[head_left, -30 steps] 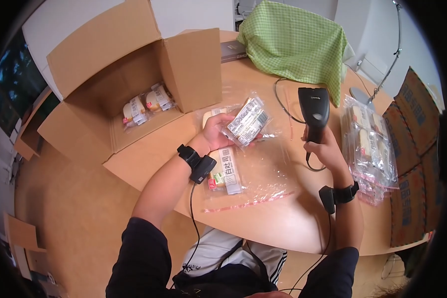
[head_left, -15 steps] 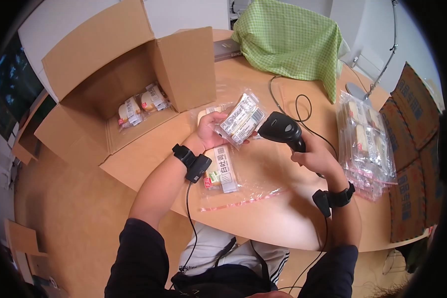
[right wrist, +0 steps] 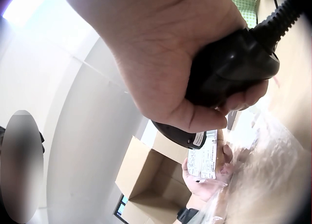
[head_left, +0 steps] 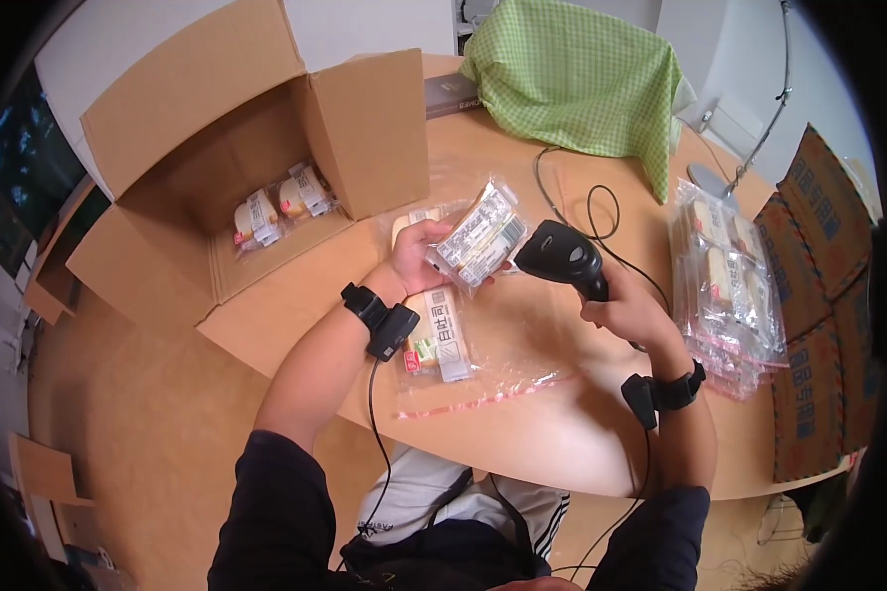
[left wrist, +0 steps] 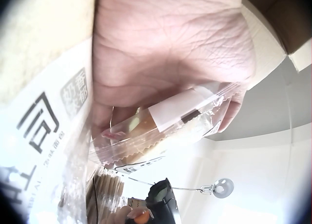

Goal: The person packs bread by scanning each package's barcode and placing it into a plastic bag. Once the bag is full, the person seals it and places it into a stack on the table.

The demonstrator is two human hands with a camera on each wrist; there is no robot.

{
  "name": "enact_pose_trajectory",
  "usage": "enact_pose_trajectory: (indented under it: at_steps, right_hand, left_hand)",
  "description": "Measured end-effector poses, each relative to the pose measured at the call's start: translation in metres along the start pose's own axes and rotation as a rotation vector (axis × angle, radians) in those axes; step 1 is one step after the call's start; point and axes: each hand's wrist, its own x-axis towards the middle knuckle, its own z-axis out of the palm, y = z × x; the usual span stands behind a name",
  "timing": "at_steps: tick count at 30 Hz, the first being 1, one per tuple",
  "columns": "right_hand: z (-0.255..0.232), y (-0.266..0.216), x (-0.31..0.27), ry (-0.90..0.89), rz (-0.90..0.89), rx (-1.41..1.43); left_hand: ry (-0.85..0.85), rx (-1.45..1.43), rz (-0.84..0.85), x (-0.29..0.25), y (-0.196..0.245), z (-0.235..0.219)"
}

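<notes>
On the table [head_left: 601, 443] stands an open cardboard box [head_left: 370, 138] with toast packs [head_left: 258, 219] inside. The right hand [head_left: 629, 307] grips a handheld barcode scanner [head_left: 559, 256], aimed at the wrapped bread [head_left: 473, 229] that the left hand [head_left: 416, 260] holds above the table. Scanning seems the step in hand; next likely calls for lining the scanner up with the printed barcode [head_left: 505, 238].

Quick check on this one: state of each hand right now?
Left hand: holding a wrapped bread pack.
Right hand: closed around the handle of the black scanner.
</notes>
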Motion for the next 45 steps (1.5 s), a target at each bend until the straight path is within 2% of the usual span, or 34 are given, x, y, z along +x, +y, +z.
enact_pose_trajectory:
  at_steps: [3, 5, 6, 8, 10, 12, 14, 19, 29, 30, 32, 36, 41, 45]
  right_hand:
    - [0.002, 0.004, 0.001, 0.042, -0.034, 0.027]
    - [0.003, 0.016, 0.007, 0.149, -0.191, -0.017]
    - [0.004, 0.016, 0.007, 0.149, -0.19, -0.016]
    - [0.005, 0.016, 0.009, 0.272, -0.05, -0.157]
    - [0.005, 0.03, 0.015, 0.278, -0.036, -0.156]
    - [0.007, 0.054, 0.024, 0.377, -0.06, -0.294]
    - [0.009, 0.064, 0.028, 0.386, -0.056, -0.328]
    - [0.014, 0.086, 0.034, 0.381, -0.088, -0.451]
    - [0.019, 0.077, 0.03, 0.326, -0.041, -0.479]
    - [0.019, 0.077, 0.03, 0.321, -0.045, -0.497]
    - [0.019, 0.076, 0.029, 0.315, -0.039, -0.477]
    - [0.019, 0.077, 0.029, 0.31, -0.047, -0.46]
    - [0.021, 0.082, 0.03, 0.31, -0.087, -0.486]
    - [0.02, 0.076, 0.028, 0.292, -0.058, -0.529]
  left_hand:
    - [0.015, -0.011, -0.001, 0.0, -0.001, 0.001]
    - [0.002, -0.045, -0.004, 0.001, -0.001, -0.001]
    - [0.002, -0.046, -0.005, 0.002, -0.001, -0.003]
    - [-0.064, -0.068, 0.011, 0.003, -0.002, -0.006]
    - [-0.071, -0.077, 0.02, 0.003, -0.002, -0.009]
    - [-0.076, -0.087, 0.031, 0.002, -0.002, -0.009]
    - [-0.014, -0.056, 0.03, 0.002, -0.001, -0.008]
    - [0.022, -0.117, 0.009, 0.004, 0.001, -0.014]
    - [0.121, -0.072, -0.014, 0.004, -0.001, -0.021]
    - [0.119, -0.07, -0.013, 0.004, -0.001, -0.021]
    - [-0.004, -0.042, 0.024, 0.004, -0.001, -0.022]
    - [0.043, -0.062, 0.016, 0.002, -0.001, -0.02]
    - [-0.09, -0.104, 0.031, 0.005, 0.001, -0.012]
    - [-0.023, -0.024, 0.022, 0.004, 0.0, -0.01]
